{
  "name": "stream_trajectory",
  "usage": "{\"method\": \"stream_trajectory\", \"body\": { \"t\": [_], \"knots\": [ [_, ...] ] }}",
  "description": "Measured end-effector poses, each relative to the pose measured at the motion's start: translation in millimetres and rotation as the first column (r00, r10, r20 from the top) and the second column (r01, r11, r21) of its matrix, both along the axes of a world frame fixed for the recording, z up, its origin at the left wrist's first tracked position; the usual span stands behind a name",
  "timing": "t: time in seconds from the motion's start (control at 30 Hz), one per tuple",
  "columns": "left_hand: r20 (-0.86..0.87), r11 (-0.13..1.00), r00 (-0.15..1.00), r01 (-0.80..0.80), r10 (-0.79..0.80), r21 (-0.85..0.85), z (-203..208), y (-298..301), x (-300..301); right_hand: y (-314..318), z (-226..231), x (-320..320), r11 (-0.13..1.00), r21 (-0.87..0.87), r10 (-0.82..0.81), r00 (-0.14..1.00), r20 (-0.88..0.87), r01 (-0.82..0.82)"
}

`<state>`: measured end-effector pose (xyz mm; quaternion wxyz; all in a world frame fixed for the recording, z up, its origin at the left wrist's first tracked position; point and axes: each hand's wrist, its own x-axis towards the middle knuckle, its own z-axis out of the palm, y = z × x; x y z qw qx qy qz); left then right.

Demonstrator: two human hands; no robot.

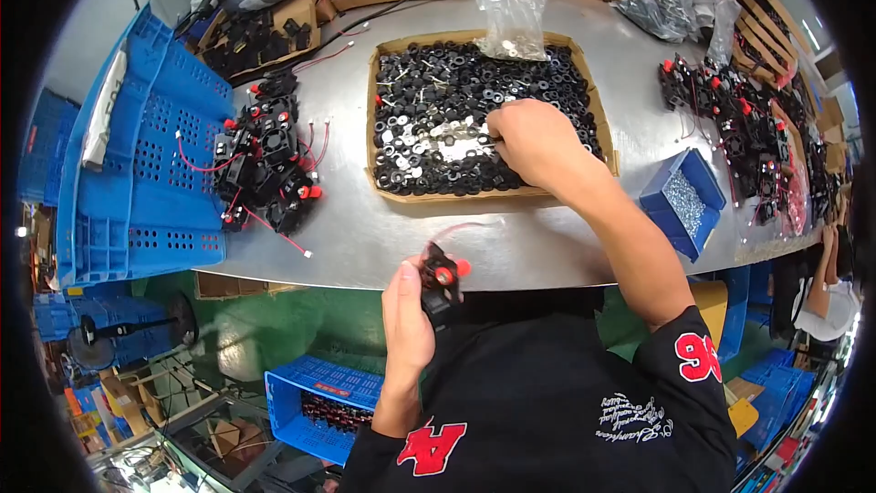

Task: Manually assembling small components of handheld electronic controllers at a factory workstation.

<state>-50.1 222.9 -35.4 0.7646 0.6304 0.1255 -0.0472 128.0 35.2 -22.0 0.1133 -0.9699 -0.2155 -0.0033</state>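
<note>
My left hand (405,318) is closed around a small black plastic assembly (438,290) with a red knob and a thin red wire, held at the table's front edge. Beyond it lies a shallow cardboard tray (438,199) full of small black round parts (456,91), with shiny silver pieces (456,144) in the middle. My right hand (537,139) reaches into the tray, its fingers bent down together beside the silver pieces. Its fingertips are hidden, so what they pinch does not show.
Similar black assemblies (265,155) with red wires are heaped at left against a blue crate (151,164). More assemblies (721,119) lie at right. Near my right forearm stands a blue bin (671,210) of small silver parts. A clear plastic bag (511,18) rests on the tray's far edge.
</note>
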Motion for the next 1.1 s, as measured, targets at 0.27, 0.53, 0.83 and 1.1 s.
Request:
{"method": "stream_trajectory", "body": {
  "t": [0.27,0.53,0.83,1.1],
  "knots": [
    [-0.038,0.973,0.979,0.202,-0.199,0.112,-7,-5,7,-17,7,-34,0.949,0.298,0.057,0.985,0.165,-0.105],
    [0.011,0.922,0.945,0.321,-0.326,-0.218,-4,-32,21,-21,5,-115,0.602,0.796,0.237,0.938,-0.254,0.064],
    [-0.078,0.937,0.96,0.243,-0.269,-0.25,-22,-23,19,-36,14,-61,0.78,0.626,0.227,0.933,-0.278,-0.003],
    [-0.067,0.948,0.975,0.19,-0.214,-0.257,-15,-27,19,-43,-14,18,0.969,0.214,0.076,0.974,0.215,-0.123]
  ]
}}
